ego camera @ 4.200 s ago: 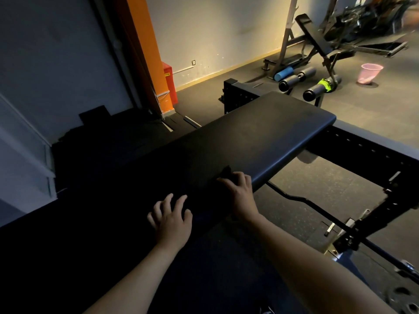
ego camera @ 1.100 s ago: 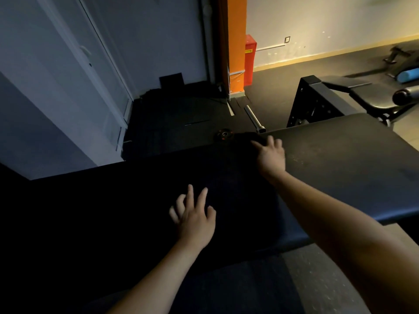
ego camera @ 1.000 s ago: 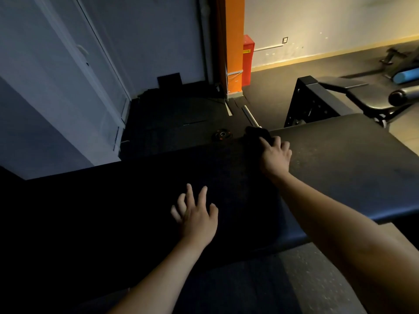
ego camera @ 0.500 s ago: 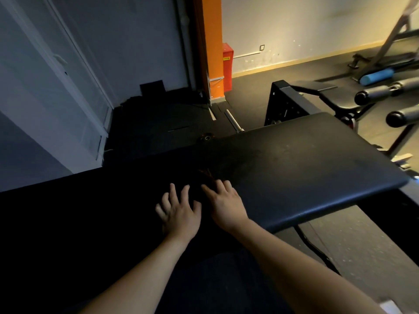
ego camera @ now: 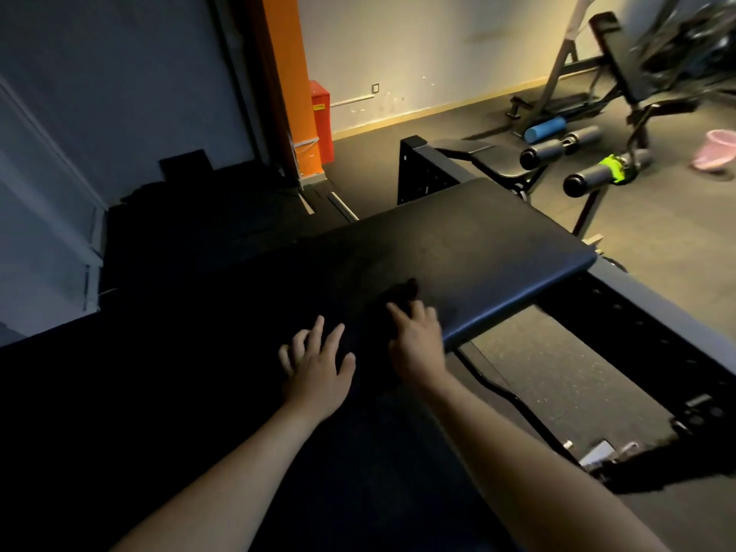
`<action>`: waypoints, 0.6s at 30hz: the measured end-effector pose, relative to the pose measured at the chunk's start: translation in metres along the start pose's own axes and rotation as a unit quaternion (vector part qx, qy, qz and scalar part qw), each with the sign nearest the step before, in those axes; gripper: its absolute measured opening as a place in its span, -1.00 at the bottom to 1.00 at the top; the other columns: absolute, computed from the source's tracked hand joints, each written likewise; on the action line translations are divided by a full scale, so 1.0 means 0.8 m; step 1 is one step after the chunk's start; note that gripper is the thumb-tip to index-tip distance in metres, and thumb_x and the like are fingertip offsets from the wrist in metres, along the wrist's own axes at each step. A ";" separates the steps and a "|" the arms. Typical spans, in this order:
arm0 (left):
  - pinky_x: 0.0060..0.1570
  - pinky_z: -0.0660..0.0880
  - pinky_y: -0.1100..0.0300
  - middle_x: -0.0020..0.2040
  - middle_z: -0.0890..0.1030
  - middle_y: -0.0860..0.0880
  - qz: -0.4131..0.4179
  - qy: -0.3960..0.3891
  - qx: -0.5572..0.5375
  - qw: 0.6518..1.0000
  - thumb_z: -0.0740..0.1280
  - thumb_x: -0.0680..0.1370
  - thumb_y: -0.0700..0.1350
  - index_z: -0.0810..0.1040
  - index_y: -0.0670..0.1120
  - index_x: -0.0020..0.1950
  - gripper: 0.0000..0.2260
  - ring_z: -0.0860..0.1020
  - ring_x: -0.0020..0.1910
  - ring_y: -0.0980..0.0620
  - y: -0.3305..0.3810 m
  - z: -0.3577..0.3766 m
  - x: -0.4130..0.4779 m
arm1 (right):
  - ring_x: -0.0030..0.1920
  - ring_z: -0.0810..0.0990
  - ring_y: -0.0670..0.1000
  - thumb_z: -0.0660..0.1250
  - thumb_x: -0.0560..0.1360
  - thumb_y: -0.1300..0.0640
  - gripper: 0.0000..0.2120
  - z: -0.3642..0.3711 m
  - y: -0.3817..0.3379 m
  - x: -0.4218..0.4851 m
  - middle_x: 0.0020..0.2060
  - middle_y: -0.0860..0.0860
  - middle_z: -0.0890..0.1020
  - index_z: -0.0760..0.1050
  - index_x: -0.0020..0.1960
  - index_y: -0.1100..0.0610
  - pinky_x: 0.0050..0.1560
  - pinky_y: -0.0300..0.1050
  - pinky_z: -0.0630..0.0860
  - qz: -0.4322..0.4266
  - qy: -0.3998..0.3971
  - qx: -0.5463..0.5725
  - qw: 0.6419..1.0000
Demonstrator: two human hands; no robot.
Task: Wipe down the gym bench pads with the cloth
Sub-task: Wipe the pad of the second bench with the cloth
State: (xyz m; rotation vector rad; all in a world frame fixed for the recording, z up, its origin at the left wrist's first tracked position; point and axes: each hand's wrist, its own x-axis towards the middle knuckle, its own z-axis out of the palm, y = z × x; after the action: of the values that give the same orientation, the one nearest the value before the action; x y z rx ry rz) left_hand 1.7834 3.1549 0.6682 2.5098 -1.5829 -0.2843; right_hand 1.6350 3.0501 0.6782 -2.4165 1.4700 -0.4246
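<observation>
My right hand [ego camera: 416,344] presses flat on a dark cloth [ego camera: 399,292] near the bench pad's [ego camera: 478,249] near edge, fingers extended over it. My left hand [ego camera: 316,366] rests beside it, fingers spread, holding nothing. Beyond the pad stand a black steel frame [ego camera: 418,173], foam rollers [ego camera: 557,147] and a pink bucket [ego camera: 717,149].

Right hand [ego camera: 416,336] with dark cloth [ego camera: 398,294] now sits near the lower-centre edge of the bench [ego camera: 478,249] pad, back from the pad's far edge a second ago. Left hand [ego camera: 316,366] stays flat beside it. View swings right: pink bucket [ego camera: 715,149] reappears at right edge.
</observation>
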 end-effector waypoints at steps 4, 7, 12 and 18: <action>0.49 0.03 -0.11 0.65 0.05 0.01 0.016 0.013 0.035 0.999 0.09 0.66 0.17 0.16 0.14 0.60 -0.51 0.08 0.56 -0.04 -0.003 -0.002 -0.005 | 0.08 0.41 0.11 0.25 0.52 0.04 -0.48 0.036 -0.050 -0.057 0.21 0.08 0.46 0.36 0.47 0.02 0.12 0.04 0.47 -0.092 0.012 0.034 0.995; 0.50 0.01 -0.11 0.65 0.06 0.00 0.024 0.014 0.033 0.999 0.12 0.65 0.17 0.16 0.14 0.60 -0.49 0.08 0.56 -0.04 -0.005 -0.002 -0.007 | 0.12 0.41 0.11 0.28 0.54 0.05 -0.46 0.035 -0.044 -0.071 0.26 0.08 0.44 0.31 0.50 0.01 0.17 0.02 0.47 -0.109 0.032 0.006 0.994; 0.50 -0.08 -0.15 0.65 0.06 0.00 0.047 0.001 0.002 0.999 0.06 0.66 0.21 0.18 0.14 0.60 -0.50 0.03 0.57 -0.05 -0.010 0.002 -0.008 | 0.37 0.24 0.12 0.27 0.56 0.15 -0.32 0.014 0.019 -0.078 0.42 0.06 0.25 0.07 0.59 -0.09 0.41 0.05 0.32 0.021 0.057 -0.007 0.998; 0.50 -0.08 -0.19 0.64 0.06 -0.03 0.047 -0.004 0.008 0.999 0.06 0.66 0.18 0.18 0.10 0.60 -0.49 0.03 0.57 -0.09 -0.007 0.003 -0.009 | 0.44 0.14 0.10 0.21 0.62 0.17 -0.55 0.022 0.016 -0.055 0.41 -0.04 0.19 0.36 0.45 -0.19 0.50 0.16 0.18 0.319 0.213 0.350 0.854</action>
State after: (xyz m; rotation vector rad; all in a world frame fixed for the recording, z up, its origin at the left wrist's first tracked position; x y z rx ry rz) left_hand 1.7845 3.1635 0.6652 2.4398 -1.7079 -0.2711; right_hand 1.6120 3.0850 0.6524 -1.2212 1.7617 -1.1325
